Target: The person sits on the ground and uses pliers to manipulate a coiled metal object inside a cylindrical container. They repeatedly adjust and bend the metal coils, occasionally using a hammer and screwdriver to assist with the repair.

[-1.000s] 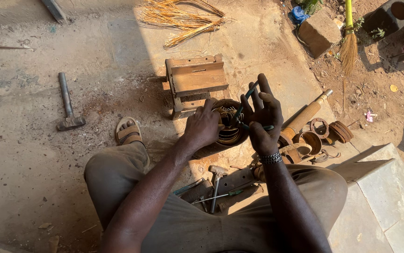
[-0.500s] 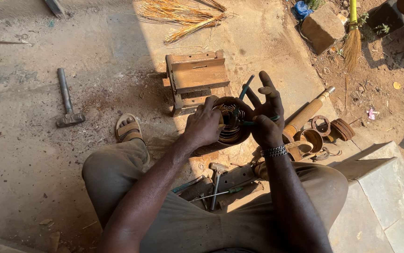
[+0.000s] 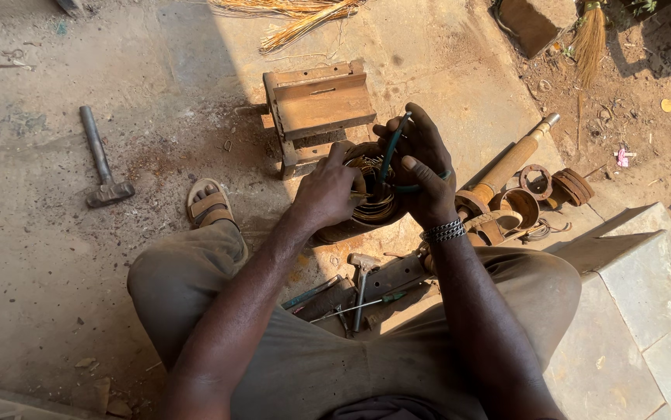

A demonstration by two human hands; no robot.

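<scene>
Left hand (image 3: pixel 327 190) clamps the wound coil (image 3: pixel 370 194); right hand (image 3: pixel 421 167) fingers pinch a green sleeve (image 3: pixel 388 152), apparently partly threaded, remainder loose.

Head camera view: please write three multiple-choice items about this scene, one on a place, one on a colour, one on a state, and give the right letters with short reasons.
1. Where does the hammer lie?
A. on the ground beside the person's left leg side
B. on the wooden stool
C. in the right hand

2. What colour is the thin tube in the right hand?
A. red
B. green
C. white

3. What is the left hand doing?
A. resting on the knee
B. gripping the hammer
C. touching the round wound part

Answers: 1 A, the hammer lies on bare ground far to the left. 2 B, the tube between the fingers is green. 3 C, its fingers rest on the part's coils, in front of the wooden stool.
</scene>
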